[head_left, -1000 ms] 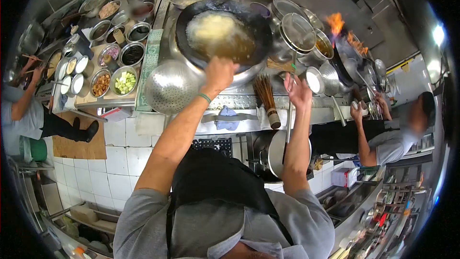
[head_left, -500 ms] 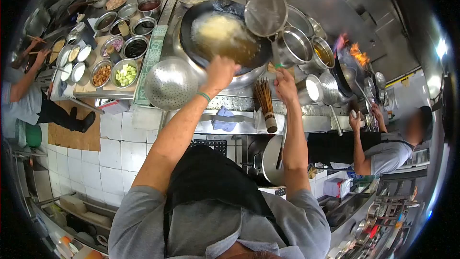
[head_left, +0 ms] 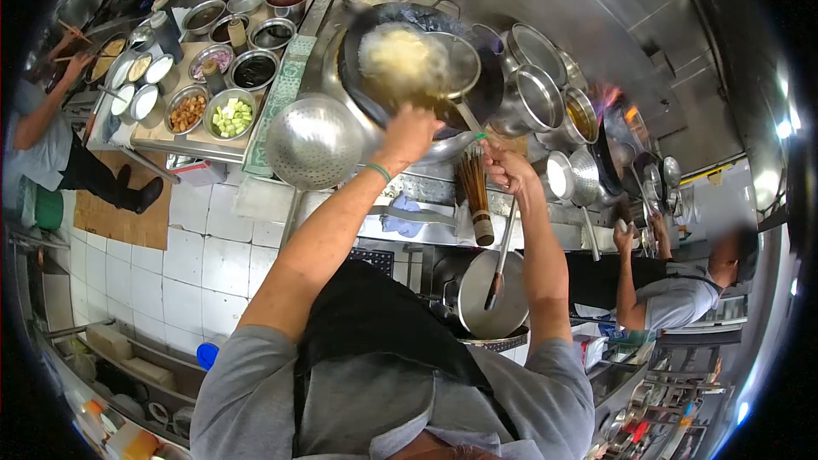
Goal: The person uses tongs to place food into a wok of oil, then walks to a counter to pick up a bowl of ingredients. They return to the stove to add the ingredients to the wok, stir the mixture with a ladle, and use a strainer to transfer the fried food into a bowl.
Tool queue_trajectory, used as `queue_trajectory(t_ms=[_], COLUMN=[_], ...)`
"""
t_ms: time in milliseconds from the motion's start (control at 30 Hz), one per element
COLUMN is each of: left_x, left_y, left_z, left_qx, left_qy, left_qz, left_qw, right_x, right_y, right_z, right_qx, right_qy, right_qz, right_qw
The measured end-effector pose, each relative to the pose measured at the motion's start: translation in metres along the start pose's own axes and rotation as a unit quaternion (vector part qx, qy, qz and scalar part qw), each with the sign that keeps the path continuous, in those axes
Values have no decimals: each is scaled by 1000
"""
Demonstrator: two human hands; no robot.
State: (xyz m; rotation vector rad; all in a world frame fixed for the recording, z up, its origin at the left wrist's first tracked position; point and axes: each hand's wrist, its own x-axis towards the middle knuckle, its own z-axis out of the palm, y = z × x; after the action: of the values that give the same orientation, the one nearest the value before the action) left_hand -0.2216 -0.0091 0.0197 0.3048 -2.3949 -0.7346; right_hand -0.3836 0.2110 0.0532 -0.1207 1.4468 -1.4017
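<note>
My left hand (head_left: pixel 409 136) is closed at the near rim of a black wok (head_left: pixel 356 60); its fingers cover what they grip there. Pale food (head_left: pixel 396 55), blurred, bubbles in oil inside the wok. My right hand (head_left: pixel 507 168) is wrapped round the handle of a round mesh strainer (head_left: pixel 453 64) with a green tie by my fingers. The strainer head is over the wok's right part. Below this hand runs a long metal handle with a dark end, which appears to belong to the strainer. A bamboo brush (head_left: pixel 474 192) stands beside my right hand.
A perforated ladle (head_left: pixel 313 145) rests left of the wok. Metal pots (head_left: pixel 532 98) and another perforated scoop (head_left: pixel 584 177) are at right, near flames. Bowls of ingredients (head_left: pixel 230 115) stand at left. One co-worker (head_left: pixel 690 290) is on the right, another (head_left: pixel 38 145) on the left.
The strainer has swung left and down from beside the pots to over the wok. My right hand has dropped slightly. My left hand stays at the wok rim, and the view has shifted a little.
</note>
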Motion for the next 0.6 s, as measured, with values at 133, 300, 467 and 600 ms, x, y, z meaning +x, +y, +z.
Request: queue_trajectory(t_ms=[133, 300, 467, 600], left_x=[1, 1, 2, 2], left_y=[3, 2, -4, 0], left_z=[-3, -5, 2, -3], left_qx=[-5, 4, -9, -12], left_qy=[-5, -23, -29, -34], left_qz=[-1, -3, -4, -13], left_qw=[1000, 1000, 1000, 999], right_x=[-1, -9, -25, -39], right_y=[6, 16, 24, 26], right_z=[-1, -2, 0, 7], right_qx=[92, 118, 97, 77], right_qy=[-66, -133, -66, -29], right_qz=[28, -12, -38, -61], right_qw=[993, 984, 992, 995])
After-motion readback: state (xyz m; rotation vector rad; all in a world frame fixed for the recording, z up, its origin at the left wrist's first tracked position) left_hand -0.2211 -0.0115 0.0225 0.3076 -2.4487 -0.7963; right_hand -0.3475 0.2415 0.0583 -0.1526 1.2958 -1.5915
